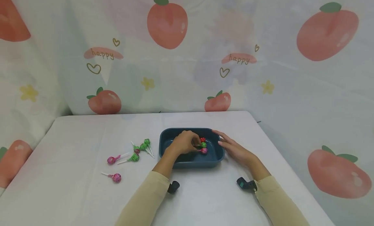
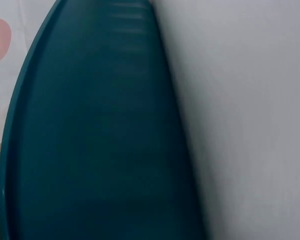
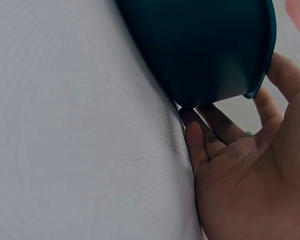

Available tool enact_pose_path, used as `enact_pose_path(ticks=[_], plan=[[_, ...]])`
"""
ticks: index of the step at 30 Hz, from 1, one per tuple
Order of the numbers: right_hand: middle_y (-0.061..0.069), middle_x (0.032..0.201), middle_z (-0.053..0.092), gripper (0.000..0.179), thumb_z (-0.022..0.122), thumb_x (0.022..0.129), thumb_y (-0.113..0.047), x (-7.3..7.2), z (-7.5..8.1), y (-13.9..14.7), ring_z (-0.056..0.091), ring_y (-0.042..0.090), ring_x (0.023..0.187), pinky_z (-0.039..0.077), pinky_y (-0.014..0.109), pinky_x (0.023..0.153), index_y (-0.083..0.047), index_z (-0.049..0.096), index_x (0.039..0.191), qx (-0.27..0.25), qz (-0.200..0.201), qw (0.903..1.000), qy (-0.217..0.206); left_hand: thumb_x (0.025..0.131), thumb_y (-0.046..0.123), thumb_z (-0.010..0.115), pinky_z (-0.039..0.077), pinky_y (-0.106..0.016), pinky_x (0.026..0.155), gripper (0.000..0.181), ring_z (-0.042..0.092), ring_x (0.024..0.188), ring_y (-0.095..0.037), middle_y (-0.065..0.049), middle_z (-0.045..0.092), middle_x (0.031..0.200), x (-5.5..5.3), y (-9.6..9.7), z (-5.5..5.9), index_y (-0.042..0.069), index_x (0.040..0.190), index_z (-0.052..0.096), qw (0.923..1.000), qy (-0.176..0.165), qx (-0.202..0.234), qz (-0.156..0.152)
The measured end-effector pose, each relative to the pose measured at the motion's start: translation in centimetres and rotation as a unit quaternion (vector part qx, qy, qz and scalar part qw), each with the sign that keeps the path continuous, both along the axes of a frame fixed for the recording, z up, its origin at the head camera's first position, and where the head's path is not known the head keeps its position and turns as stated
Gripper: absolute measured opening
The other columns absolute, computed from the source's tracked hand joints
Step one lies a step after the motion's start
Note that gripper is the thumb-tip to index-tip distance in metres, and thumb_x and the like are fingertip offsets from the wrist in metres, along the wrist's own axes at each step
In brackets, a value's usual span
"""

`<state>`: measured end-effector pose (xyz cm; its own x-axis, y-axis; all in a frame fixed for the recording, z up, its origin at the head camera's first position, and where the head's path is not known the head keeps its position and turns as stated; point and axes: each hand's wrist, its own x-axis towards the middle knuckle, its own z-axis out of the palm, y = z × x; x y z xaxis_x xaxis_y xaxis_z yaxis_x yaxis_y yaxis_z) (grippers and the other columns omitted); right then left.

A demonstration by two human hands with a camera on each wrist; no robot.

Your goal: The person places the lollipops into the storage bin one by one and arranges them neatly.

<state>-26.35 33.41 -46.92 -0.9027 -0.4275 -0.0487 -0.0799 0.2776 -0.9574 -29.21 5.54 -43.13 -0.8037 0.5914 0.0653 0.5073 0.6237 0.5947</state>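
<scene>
In the head view my left hand reaches into a dark blue-green tray, its bent fingers and thumb at a pink lollipop, whose stick they seem to pinch. A green lollipop and a red lollipop lie just beyond the pink one, their sticks mostly hidden by the hand. My right hand rests against the tray's right end, fingers fairly straight. The right wrist view shows fingertips of the right hand touching the outside of the tray. In the left wrist view the tray wall hides the fingers.
Left of the tray lie several green lollipops and two pink ones, one lollipop farther back and another lollipop nearer. A white cloth covers the table. A fruit-printed curtain stands behind it.
</scene>
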Motion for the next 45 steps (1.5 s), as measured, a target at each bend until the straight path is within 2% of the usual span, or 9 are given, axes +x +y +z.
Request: enact_pose_path(ticks=[9, 14, 19, 24, 27, 35, 45], plan=[[0.003, 0.171, 0.011, 0.054, 0.046, 0.112, -0.031, -0.1, -0.1, 0.0, -0.002, 0.031, 0.156, -0.001, 0.068, 0.116, -0.034, 0.030, 0.163, 0.007, -0.012, 0.9999, -0.004, 0.086, 0.010, 0.086, 0.053, -0.040, 0.088, 0.023, 0.064, 0.094, -0.014, 0.005, 0.072, 0.099, -0.2, -2.0, 0.9, 0.015, 0.107, 0.078, 0.9997, 0.004, -0.023, 0.000], [0.002, 0.171, 0.011, 0.055, 0.047, 0.111, -0.030, -0.1, -0.2, 0.0, -0.001, 0.031, 0.156, -0.001, 0.068, 0.116, -0.034, 0.030, 0.163, 0.002, -0.013, 0.9999, -0.010, 0.089, 0.013, 0.083, 0.052, -0.041, 0.089, 0.021, 0.064, 0.096, -0.016, 0.004, 0.071, 0.099, -0.2, -3.1, 0.9, 0.014, 0.110, 0.078, 0.9996, 0.017, -0.022, -0.006], [0.001, 0.171, 0.011, 0.054, 0.048, 0.111, -0.030, -0.1, -0.3, 0.1, -0.002, 0.030, 0.157, -0.001, 0.068, 0.116, -0.035, 0.031, 0.162, 0.002, -0.012, 0.9998, -0.013, 0.092, 0.014, 0.081, 0.052, -0.039, 0.089, 0.019, 0.064, 0.095, -0.017, 0.003, 0.071, 0.096, -0.3, -4.4, 0.8, 0.010, 0.110, 0.077, 0.9995, 0.022, -0.002, -0.020], [0.001, 0.171, 0.012, 0.054, 0.048, 0.111, -0.031, 0.0, -0.2, 0.0, -0.001, 0.030, 0.157, -0.001, 0.068, 0.116, -0.036, 0.031, 0.162, 0.005, -0.013, 0.9999, -0.008, 0.093, 0.012, 0.079, 0.052, -0.035, 0.081, 0.018, 0.063, 0.090, -0.016, 0.003, 0.070, 0.095, -0.4, -5.3, 0.7, 0.007, 0.110, 0.077, 0.9982, 0.021, 0.032, -0.046], [0.001, 0.171, 0.012, 0.054, 0.047, 0.111, -0.031, 0.0, -0.2, -0.1, -0.001, 0.030, 0.157, -0.001, 0.069, 0.116, -0.037, 0.031, 0.162, 0.008, -0.013, 0.9999, -0.008, 0.093, 0.012, 0.079, 0.052, -0.034, 0.080, 0.019, 0.063, 0.089, -0.014, 0.004, 0.070, 0.094, -0.3, -5.8, 0.7, 0.007, 0.111, 0.077, 0.9976, 0.023, 0.039, -0.052], [0.001, 0.171, 0.011, 0.054, 0.048, 0.111, -0.033, 0.0, 0.0, -0.1, -0.002, 0.030, 0.157, 0.000, 0.068, 0.116, -0.037, 0.032, 0.162, 0.007, -0.015, 0.9998, -0.012, 0.093, 0.012, 0.079, 0.052, -0.035, 0.083, 0.020, 0.064, 0.092, -0.015, 0.004, 0.070, 0.096, 0.2, -6.8, 1.6, 0.005, 0.112, 0.076, 0.9970, 0.008, 0.057, -0.052], [0.001, 0.171, 0.012, 0.055, 0.049, 0.110, -0.035, 0.0, 0.0, -0.1, 0.000, 0.030, 0.157, 0.003, 0.067, 0.117, -0.036, 0.031, 0.163, 0.011, -0.014, 0.9998, -0.004, 0.093, 0.011, 0.079, 0.053, -0.033, 0.082, 0.021, 0.064, 0.092, -0.015, 0.004, 0.070, 0.097, 0.3, -8.0, 1.7, 0.006, 0.113, 0.076, 0.9970, 0.008, 0.059, -0.048]])
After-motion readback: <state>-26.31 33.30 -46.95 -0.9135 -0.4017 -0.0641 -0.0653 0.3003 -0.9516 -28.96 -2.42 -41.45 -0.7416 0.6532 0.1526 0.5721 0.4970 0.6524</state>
